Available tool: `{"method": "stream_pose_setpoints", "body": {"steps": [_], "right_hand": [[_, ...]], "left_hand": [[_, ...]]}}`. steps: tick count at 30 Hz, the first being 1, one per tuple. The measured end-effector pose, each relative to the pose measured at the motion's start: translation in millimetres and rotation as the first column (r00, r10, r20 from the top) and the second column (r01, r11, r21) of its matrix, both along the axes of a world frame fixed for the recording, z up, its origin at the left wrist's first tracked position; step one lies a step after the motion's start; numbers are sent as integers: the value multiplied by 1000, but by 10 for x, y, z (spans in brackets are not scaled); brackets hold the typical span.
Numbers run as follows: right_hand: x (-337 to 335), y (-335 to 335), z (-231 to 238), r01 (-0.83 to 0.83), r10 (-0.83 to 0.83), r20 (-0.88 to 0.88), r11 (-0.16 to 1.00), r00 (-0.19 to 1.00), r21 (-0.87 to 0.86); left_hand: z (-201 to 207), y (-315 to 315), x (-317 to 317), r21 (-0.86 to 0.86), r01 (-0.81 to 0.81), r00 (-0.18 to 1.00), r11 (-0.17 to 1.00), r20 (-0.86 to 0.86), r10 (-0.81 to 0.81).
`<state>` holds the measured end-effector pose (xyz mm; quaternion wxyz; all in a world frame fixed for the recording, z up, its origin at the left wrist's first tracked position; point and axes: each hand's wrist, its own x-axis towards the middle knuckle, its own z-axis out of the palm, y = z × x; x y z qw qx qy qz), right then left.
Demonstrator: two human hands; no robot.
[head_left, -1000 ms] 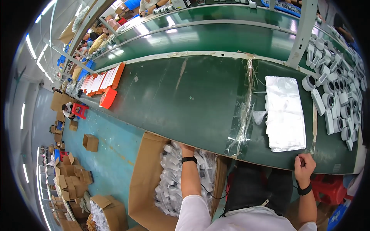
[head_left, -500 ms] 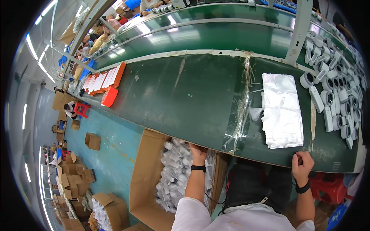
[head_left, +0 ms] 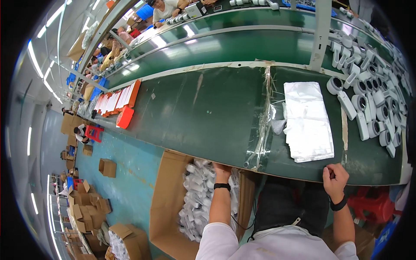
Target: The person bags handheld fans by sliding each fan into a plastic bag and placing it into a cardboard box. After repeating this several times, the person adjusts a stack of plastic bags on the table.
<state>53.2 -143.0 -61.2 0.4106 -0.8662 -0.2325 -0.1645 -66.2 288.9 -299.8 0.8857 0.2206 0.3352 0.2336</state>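
My left hand [head_left: 222, 170] reaches over an open cardboard box [head_left: 166, 190], up to the near edge of the green table [head_left: 195, 112]. Its fingers disappear beneath that edge, so their pose is hidden. Below it, the box is filled with white parts in clear plastic bags [head_left: 195, 203]. At the table's front edge rests my right hand [head_left: 336, 180], curled into a loose fist with nothing visible in it. Just beyond it lies a stack of clear plastic bags [head_left: 307, 125]. Grey-white handled devices with round dark-centred heads [head_left: 362, 106] are heaped at the right.
Orange-and-white packets [head_left: 119, 99] and an orange tape roll [head_left: 125, 117] sit at the table's left end. A metal post [head_left: 320, 39] rises by the green conveyor [head_left: 216, 45]. A red stool [head_left: 372, 203] is at right. People work across the line; cartons [head_left: 89, 203] stand on the floor.
The whole view has shifted slightly, with the table's right side appearing further left. Both hands hold nearly the same places at the table edge. More of a person across the line shows.
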Motion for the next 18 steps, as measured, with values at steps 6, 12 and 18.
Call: {"method": "stream_pose_setpoints", "body": {"steps": [6,12,18], "right_hand": [[1,-47,-28,19,-20,32,999,999,26],[-48,-30,73,-12,8,47,997,999,77],[36,-221,-10,-31,27,30,990,999,138]], "left_hand": [[252,-123,-118,65,69,947,996,-317,-45],[649,-263,-595,336,-48,864,940,-458,208],[2161,-949,-390,781,-212,862,587,-133,488]]}}
